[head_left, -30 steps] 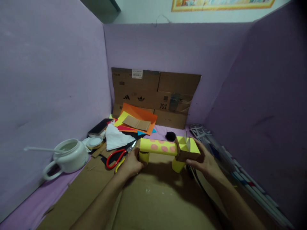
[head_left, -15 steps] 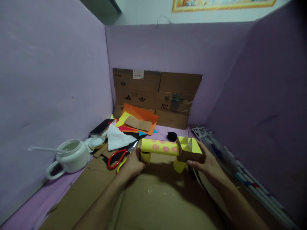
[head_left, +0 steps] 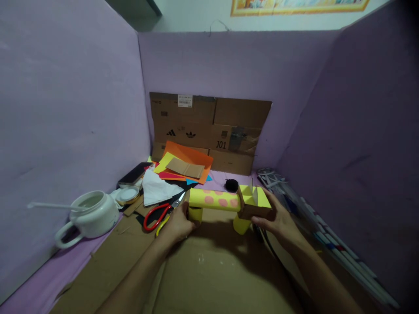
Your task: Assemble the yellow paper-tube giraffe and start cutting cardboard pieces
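Observation:
A yellow paper craft figure with pink spots on its long body stands on two short yellow legs on a sheet of brown cardboard. My left hand grips its left end near the left leg. My right hand is closed round the brown and yellow box-like block at its right end. A small black pom-pom lies just behind the figure.
Red-handled scissors, white tissue, coloured paper sheets, a phone and a tape roll lie at left. A white pot with a stick stands far left. Flattened cartons lean on the purple back wall; strips lie at right.
Both hands stay on the craft figure in the same grip. The view has shifted slightly; nothing else moved.

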Demonstrator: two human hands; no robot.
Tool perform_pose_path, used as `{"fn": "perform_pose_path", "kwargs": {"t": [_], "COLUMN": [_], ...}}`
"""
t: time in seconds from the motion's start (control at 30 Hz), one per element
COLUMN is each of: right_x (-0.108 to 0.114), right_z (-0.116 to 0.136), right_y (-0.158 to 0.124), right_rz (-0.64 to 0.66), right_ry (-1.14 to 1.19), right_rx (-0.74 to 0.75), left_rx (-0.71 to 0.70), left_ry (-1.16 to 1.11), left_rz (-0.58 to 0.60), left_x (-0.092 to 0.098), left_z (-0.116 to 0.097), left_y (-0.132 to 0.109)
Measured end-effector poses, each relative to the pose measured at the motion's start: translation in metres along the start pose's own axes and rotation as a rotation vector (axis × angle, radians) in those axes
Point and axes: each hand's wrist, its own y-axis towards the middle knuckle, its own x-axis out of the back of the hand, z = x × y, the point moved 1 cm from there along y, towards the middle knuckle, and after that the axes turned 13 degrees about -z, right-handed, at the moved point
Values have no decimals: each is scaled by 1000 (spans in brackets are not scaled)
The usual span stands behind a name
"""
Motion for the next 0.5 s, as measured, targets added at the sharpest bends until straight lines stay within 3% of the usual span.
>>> {"fn": "perform_pose_path", "kwargs": {"t": [0.37,0.5], "right_x": [2,2], "right_z": [-1,0], "right_y": [0,0], "right_rz": [-14,-32], "right_ry": [-70,-36], "right_rx": [67,21], "left_rx": [41,33], "left_ry": [-46,-43], "left_rz": [-19,-7], "left_x": [-1,1], "left_z": [3,1], "left_y": [0,-1]}}
